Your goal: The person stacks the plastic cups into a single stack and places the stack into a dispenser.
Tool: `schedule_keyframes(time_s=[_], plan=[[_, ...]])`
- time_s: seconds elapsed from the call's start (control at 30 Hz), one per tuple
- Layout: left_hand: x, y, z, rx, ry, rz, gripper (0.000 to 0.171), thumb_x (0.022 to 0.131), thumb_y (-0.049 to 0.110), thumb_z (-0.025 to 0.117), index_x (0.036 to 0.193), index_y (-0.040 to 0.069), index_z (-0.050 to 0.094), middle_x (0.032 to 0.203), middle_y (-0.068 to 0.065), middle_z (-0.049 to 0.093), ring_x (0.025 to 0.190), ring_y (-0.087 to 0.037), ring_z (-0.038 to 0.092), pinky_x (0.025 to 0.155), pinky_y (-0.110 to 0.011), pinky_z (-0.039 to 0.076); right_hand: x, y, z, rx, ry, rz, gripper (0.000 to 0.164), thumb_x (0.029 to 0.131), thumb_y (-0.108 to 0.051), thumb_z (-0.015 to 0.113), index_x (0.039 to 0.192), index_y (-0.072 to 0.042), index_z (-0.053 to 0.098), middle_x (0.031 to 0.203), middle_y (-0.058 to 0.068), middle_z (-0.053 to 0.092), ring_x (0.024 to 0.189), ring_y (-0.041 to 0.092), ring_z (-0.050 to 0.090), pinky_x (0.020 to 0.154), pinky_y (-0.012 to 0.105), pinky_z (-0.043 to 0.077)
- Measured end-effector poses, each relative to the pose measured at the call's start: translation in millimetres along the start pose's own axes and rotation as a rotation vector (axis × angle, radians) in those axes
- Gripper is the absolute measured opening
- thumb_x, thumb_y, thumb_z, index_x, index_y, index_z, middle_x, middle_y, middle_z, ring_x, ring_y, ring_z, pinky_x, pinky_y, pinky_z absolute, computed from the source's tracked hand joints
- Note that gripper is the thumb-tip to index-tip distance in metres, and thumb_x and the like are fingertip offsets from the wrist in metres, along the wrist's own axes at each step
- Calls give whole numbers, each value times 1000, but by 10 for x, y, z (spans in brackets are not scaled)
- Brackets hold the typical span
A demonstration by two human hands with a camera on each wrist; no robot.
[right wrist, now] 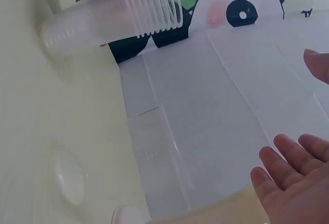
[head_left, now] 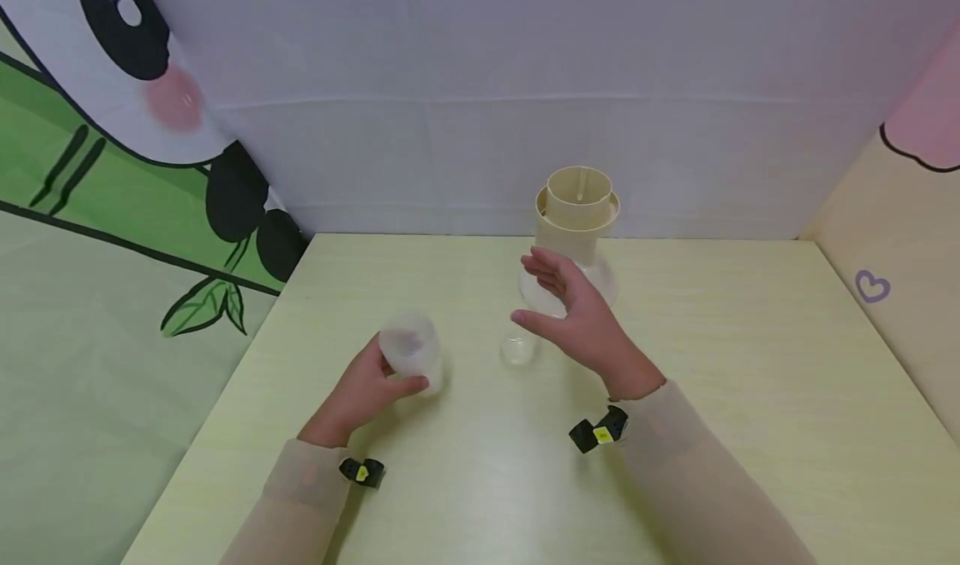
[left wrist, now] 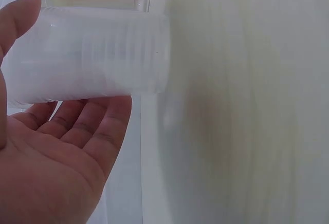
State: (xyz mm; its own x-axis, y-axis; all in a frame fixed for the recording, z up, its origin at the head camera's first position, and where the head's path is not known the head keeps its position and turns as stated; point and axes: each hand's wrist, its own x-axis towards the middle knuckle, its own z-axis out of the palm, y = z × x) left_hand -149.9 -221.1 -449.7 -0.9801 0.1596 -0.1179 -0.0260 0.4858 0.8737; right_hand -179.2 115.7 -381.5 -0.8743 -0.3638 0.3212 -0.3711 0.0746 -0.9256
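A stack of clear plastic cups (head_left: 411, 347) is in my left hand (head_left: 369, 394), held above the table at the left of centre. In the left wrist view, the thumb lies along one side of the stack (left wrist: 97, 54) and the fingers along the other. My right hand (head_left: 573, 319) is raised with fingers and thumb spread apart and nothing between them. Just behind it, partly covered by it, stands a beige double tube (head_left: 577, 230) with a pale round base. Near the right thumb a clear plastic piece with a round end (head_left: 517, 350) shows on the table.
The pale wooden table (head_left: 465, 498) ends at a white cloth backdrop (head_left: 465, 165) close behind the beige tube. A panda-patterned cloth (head_left: 135, 165) hangs at the left, and a beige panel with a heart (head_left: 872, 286) borders the right side.
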Motion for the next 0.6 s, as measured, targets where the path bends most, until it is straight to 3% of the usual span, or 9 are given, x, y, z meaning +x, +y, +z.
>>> schedule_keyframes(time_s=[0.13,0.3,0.6], plan=[[-7,-3,2,4,-4,1,83,83,21,88,151,15,40,145,-11,52,133,-39,50,107,-63,42,-43,139,-98,13,78,26,79,93,-7,77,157,-5,32,156,11,45,144,22,40,119,34,31],[-10,-6,0,8,0,-4,84,83,22,88,152,15,40,145,-11,51,133,-39,50,108,-63,42,-97,255,-157,48,99,54,79,93,-4,76,158,-2,31,156,15,44,145,23,41,119,34,32],[-20,-16,-10,11,1,-10,84,83,20,88,152,14,40,146,-12,51,135,-40,49,109,-63,41,-229,454,-48,141,115,103,80,92,-3,76,157,-1,30,156,15,44,144,27,40,121,40,29]])
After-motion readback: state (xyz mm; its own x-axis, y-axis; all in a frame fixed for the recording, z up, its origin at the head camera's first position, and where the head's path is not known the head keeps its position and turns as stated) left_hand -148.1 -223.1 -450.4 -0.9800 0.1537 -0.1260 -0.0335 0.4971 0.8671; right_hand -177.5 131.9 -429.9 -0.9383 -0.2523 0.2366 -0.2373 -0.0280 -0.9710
